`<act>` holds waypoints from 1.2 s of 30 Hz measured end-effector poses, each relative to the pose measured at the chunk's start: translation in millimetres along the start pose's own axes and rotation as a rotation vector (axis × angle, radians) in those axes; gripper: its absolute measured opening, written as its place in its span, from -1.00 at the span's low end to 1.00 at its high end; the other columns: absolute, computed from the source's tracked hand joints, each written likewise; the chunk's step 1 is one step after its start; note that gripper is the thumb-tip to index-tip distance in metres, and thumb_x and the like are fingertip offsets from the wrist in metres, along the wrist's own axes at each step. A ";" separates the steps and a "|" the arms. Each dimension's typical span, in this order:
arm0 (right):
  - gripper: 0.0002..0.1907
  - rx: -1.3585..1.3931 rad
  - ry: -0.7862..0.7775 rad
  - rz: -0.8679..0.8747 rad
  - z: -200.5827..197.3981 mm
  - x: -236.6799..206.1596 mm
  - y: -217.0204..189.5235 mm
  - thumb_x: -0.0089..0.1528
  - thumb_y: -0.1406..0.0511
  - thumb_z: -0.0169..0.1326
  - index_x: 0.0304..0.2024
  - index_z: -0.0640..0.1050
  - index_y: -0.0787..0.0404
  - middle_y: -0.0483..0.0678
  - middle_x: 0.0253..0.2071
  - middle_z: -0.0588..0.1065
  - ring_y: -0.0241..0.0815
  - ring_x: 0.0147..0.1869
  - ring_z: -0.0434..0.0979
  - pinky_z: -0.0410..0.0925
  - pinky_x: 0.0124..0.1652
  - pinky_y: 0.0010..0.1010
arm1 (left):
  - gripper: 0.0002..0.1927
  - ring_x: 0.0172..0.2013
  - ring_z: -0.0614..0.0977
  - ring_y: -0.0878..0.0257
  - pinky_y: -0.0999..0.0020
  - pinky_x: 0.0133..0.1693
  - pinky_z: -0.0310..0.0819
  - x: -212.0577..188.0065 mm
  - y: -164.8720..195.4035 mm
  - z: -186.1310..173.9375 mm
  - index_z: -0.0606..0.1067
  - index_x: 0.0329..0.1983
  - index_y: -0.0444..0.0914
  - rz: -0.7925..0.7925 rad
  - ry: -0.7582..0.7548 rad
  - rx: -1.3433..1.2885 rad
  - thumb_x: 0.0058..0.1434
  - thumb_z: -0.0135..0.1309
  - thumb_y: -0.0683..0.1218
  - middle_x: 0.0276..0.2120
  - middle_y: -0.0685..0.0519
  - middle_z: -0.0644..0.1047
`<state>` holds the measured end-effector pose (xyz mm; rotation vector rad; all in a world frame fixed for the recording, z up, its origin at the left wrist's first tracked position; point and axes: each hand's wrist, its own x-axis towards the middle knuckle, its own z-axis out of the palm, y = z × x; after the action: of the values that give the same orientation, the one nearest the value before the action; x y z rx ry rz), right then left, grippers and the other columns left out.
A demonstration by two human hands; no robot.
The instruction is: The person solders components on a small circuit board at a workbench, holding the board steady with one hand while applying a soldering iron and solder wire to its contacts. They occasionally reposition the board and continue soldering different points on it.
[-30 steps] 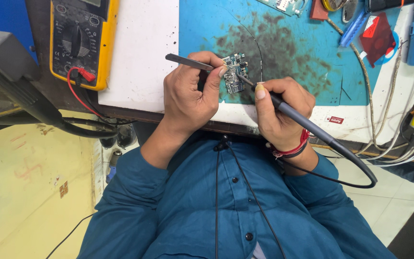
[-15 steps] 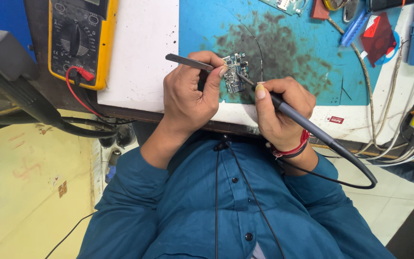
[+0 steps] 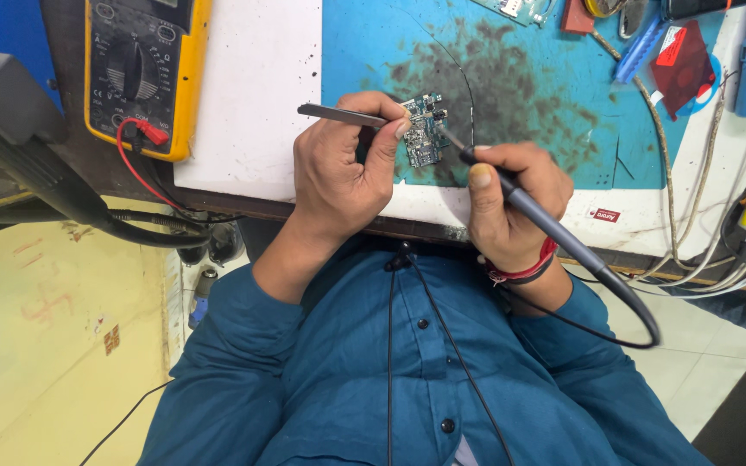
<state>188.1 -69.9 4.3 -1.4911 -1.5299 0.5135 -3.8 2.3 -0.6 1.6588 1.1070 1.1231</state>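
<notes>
Your left hand (image 3: 338, 177) is closed around a pair of metal tweezers (image 3: 343, 115), pinched between thumb and fingers, with the tips resting on the small circuit board (image 3: 425, 131) that lies on the stained blue work mat (image 3: 546, 95) near the bench edge. Whether the tips grip a component is too small to tell. Your right hand (image 3: 511, 203) is wrapped pen-style around the grey soldering iron (image 3: 528, 216), whose tip meets the upper part of the board just beside the tweezer tips. Keep both wrists braced against the bench edge so that the 2 tools move only from the fingers. Hold the tweezers with light, constant pressure; squeezing harder is likely to flick a small part off its pads. Present the iron tip at a shallow angle and touch only the joint being worked, since neighbouring parts sit close together. Watch the iron's black cable (image 3: 623, 332), which loops below your right wrist, and let it hang free so it cannot tug the tip. The yellow multimeter (image 3: 144, 69) stands well apart on the left, and its red lead (image 3: 135, 160) is clear of your forearm.
</notes>
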 end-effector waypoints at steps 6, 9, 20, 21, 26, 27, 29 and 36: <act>-0.82 -0.087 -0.014 -0.070 1.3 3.1 -0.3 0.45 0.35 0.15 -0.24 0.49 0.30 0.02 -0.39 0.48 -0.12 -0.45 0.46 0.26 -0.39 -0.37 | -0.93 -0.38 0.65 0.31 0.43 -0.29 0.54 0.7 1.1 -0.9 0.51 -0.12 -0.31 -0.024 -0.018 -0.010 0.44 0.16 -0.21 -0.27 0.05 0.62; -0.80 -0.082 -0.009 -0.063 2.5 6.2 1.0 0.44 0.36 0.16 -0.27 0.47 0.30 0.02 -0.43 0.44 -0.12 -0.47 0.42 0.23 -0.41 -0.35 | -0.94 -0.37 0.65 0.29 0.41 -0.28 0.54 0.4 1.9 -1.0 0.51 -0.12 -0.31 0.000 -0.011 0.004 0.44 0.16 -0.21 -0.25 0.04 0.62; -0.80 -0.091 -0.033 -0.060 3.3 8.8 -0.3 0.43 0.37 0.16 -0.29 0.47 0.29 0.00 -0.46 0.41 -0.13 -0.49 0.40 0.20 -0.42 -0.35 | -0.93 -0.37 0.66 0.28 0.41 -0.30 0.53 1.2 1.1 -1.3 0.50 -0.12 -0.30 0.022 -0.014 0.022 0.43 0.18 -0.22 -0.24 0.04 0.62; -0.81 -0.091 -0.037 -0.055 3.1 8.5 -0.8 0.43 0.37 0.16 -0.29 0.48 0.29 0.00 -0.46 0.40 -0.13 -0.49 0.39 0.20 -0.42 -0.35 | -0.93 -0.37 0.65 0.28 0.41 -0.30 0.52 1.1 1.4 -1.3 0.50 -0.12 -0.30 0.028 -0.013 0.027 0.43 0.17 -0.22 -0.24 0.04 0.62; -0.80 -0.076 -0.038 -0.048 2.4 8.8 -1.2 0.43 0.37 0.16 -0.28 0.48 0.30 -0.01 -0.47 0.40 -0.15 -0.50 0.38 0.19 -0.43 -0.36 | -0.93 -0.41 0.63 0.31 0.42 -0.33 0.50 1.6 2.4 -0.5 0.50 -0.12 -0.29 0.006 -0.015 0.017 0.43 0.18 -0.21 -0.30 0.06 0.61; -0.81 -0.081 -0.037 -0.048 2.4 8.9 -1.3 0.43 0.37 0.16 -0.28 0.48 0.30 -0.01 -0.46 0.40 -0.15 -0.50 0.38 0.19 -0.43 -0.36 | -0.93 -0.41 0.63 0.31 0.43 -0.33 0.50 1.8 2.4 -0.5 0.50 -0.12 -0.28 0.008 -0.015 0.019 0.43 0.18 -0.21 -0.30 0.07 0.61; -0.81 -0.091 -0.035 -0.048 2.4 8.6 -1.8 0.43 0.37 0.16 -0.28 0.48 0.30 0.00 -0.46 0.40 -0.15 -0.50 0.37 0.18 -0.43 -0.36 | -0.93 -0.43 0.62 0.32 0.42 -0.34 0.49 1.6 2.6 -1.0 0.50 -0.12 -0.29 0.004 -0.017 0.019 0.43 0.18 -0.21 -0.31 0.06 0.61; -0.81 -0.075 -0.037 -0.055 2.9 9.9 -2.1 0.43 0.38 0.16 -0.28 0.48 0.30 0.00 -0.44 0.43 -0.15 -0.48 0.41 0.21 -0.42 -0.37 | -0.93 -0.45 0.60 0.33 0.43 -0.37 0.47 3.0 1.3 -0.1 0.50 -0.12 -0.29 0.006 -0.019 0.006 0.43 0.17 -0.22 -0.32 0.07 0.61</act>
<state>186.0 -60.1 7.7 -1.4990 -1.6297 0.4580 -3.0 4.8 1.4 1.6752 1.0950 1.1061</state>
